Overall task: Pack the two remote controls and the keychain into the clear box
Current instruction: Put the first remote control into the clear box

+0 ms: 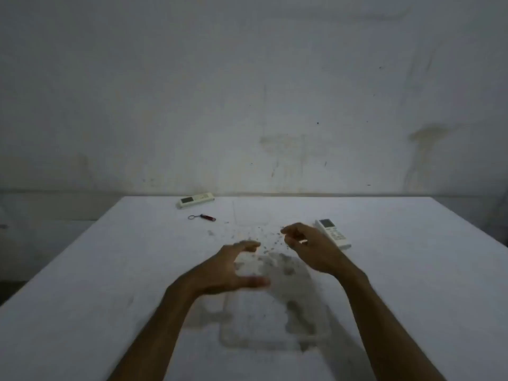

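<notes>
The clear box shows only as a faint, smudged outline on the white table, between my forearms. My left hand is over its far part, thumb and fingers curved apart in a C. My right hand is beside it with fingers curled, blurred. Whether either hand grips clear plastic cannot be made out. One white remote control lies just right of my right hand. The other remote control lies at the table's far edge. The keychain, a ring with a red tag, lies just in front of it.
A stained white wall stands right behind the table's far edge. Faint straight lines and dark specks show beyond my hands. The table drops off at the left and right edges.
</notes>
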`<action>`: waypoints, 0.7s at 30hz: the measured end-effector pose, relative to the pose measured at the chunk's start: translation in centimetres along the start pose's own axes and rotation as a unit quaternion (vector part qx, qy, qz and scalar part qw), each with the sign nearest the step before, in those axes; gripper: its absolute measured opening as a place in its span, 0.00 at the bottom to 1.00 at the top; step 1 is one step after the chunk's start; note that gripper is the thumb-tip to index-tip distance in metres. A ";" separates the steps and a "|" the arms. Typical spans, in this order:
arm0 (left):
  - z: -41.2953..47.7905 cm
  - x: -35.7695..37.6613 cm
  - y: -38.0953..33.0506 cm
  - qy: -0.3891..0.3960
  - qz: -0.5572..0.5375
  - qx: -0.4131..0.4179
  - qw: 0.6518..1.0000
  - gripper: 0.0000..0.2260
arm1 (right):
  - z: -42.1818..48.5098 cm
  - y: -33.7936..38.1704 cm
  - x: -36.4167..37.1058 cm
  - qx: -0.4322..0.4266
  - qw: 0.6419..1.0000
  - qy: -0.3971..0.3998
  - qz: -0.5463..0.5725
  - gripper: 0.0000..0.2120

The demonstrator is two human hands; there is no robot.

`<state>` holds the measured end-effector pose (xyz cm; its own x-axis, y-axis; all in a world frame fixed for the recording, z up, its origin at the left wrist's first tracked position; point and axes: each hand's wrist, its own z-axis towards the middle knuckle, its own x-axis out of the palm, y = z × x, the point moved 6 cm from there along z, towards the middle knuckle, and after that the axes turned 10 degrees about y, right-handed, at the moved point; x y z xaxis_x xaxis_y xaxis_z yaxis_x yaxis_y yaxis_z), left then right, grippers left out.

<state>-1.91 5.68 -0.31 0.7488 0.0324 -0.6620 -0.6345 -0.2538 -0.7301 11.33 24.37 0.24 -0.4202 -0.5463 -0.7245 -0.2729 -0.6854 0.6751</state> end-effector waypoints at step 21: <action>7.3 0.8 2.5 -0.125 0.049 0.026 0.991 0.10 | -0.4 -8.0 -2.7 -0.006 0.971 -0.239 -0.034 0.15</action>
<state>-4.30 12.15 -3.93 0.6160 0.2506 -0.7469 -0.7158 -0.2179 -0.6635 15.00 31.12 -3.27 -0.7556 -0.2171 -0.6180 -0.3047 -0.7187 0.6250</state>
